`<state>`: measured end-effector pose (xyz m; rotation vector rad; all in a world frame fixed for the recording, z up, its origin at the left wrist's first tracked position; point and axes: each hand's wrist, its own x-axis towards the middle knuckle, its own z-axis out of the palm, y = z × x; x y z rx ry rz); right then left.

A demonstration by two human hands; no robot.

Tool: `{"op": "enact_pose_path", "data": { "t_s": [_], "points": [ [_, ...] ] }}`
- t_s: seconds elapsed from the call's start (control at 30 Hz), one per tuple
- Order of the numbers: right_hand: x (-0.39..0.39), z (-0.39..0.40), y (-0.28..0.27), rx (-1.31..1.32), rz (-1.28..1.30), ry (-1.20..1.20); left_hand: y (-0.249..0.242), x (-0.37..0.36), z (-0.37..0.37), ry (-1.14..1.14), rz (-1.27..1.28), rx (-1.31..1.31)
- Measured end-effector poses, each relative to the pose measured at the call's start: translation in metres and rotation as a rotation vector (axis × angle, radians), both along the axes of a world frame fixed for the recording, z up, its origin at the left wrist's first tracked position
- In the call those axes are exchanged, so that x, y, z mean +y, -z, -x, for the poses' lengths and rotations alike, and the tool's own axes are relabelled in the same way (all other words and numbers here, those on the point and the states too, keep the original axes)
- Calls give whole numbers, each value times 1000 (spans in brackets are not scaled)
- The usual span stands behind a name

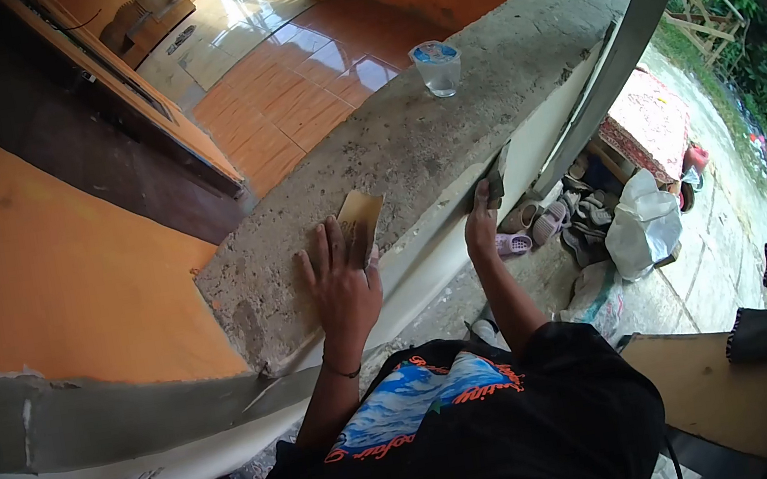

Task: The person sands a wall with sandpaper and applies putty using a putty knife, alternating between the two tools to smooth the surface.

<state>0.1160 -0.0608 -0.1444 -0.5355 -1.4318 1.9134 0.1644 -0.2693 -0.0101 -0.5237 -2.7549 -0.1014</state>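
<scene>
My left hand (341, 275) lies flat on the rough concrete ledge (408, 137), fingers stretched out. Beside and partly beneath its index finger is a tan sheet with faint print, like the back of sandpaper (364, 213). Lower down, at the outer side of the ledge, my right hand (480, 227) is closed on a dark grey flat piece (495, 185), held against the pale edge of the wall; its exact kind I cannot tell. Farther along the ledge stands a clear plastic cup (439, 71) with a blue-printed lid.
A grey post (615, 66) rises at the ledge's outer side. Below it lie several shoes (554, 219), a white plastic bag (644, 225) and a patterned cloth-covered block (648, 121). An orange wall (62, 278) and dark door (80, 136) border the left. Orange tiles (291, 85) lie beyond the ledge.
</scene>
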Motion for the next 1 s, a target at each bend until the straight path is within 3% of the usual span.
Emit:
{"op": "enact_pose_path", "data": {
  "t_s": [0.03, 0.1, 0.17, 0.37, 0.47, 0.57, 0.63, 0.8, 0.9, 1.0],
  "points": [
    [-26, -15, -3, -59, -123, 13, 1, -3, -1, 7, 0, -4],
    [-75, -42, 14, -67, -333, -181, 4, -6, -2, 38, -59, -20],
    [-122, -78, -30, -19, -584, -240, 7, -11, -1, 64, -76, 1],
    [-148, -87, -26, -12, -547, -290, 0, -11, -3, 77, -117, 18],
    [-106, -58, -27, 17, -482, -161, 2, -12, 1, 38, -157, -24],
    [-33, -21, -30, -92, -64, -156, -5, -2, 1, -33, -216, -45],
    [13, 6, -32, 59, 258, -81, -6, 5, 2, -55, -212, -19],
    [143, 55, -39, 59, 368, -107, -1, 15, 9, -200, -173, -27],
    [220, 100, -1, 57, 69, 101, -9, 23, 9, -225, -201, -17],
    [292, 132, -1, 117, 221, 82, -8, 23, 10, -255, -213, -4]
  ]
}}
